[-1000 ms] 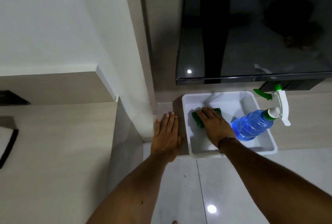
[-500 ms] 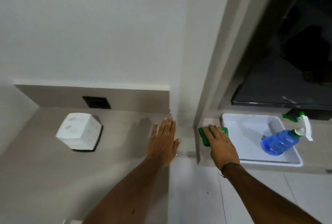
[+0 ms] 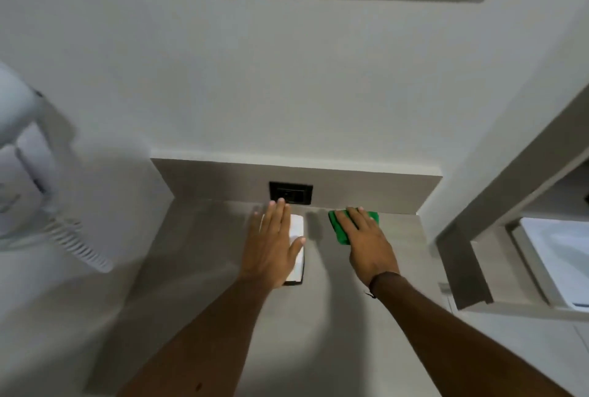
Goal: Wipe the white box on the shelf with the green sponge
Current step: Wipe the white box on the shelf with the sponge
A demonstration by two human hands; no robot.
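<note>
Both hands are arriving further left: left hand [image 3: 274, 245] lying flat atop the white box [image 3: 297, 227] on the shelf [image 3: 207, 269], steadying something probably light; right hand [image 3: 366, 245], fingers straight, pressing the soft green sponge [image 3: 338, 227] just beside it.

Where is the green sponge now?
Head view, right of centre: the green sponge is under the right hand at the back of the shelf, right of the white box.

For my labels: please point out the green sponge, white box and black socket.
green sponge [image 3: 339, 232], head view, uncovered left part.
white box [image 3: 297, 226], head view, uncovered top face.
black socket [image 3: 290, 192], head view, centre.
</note>
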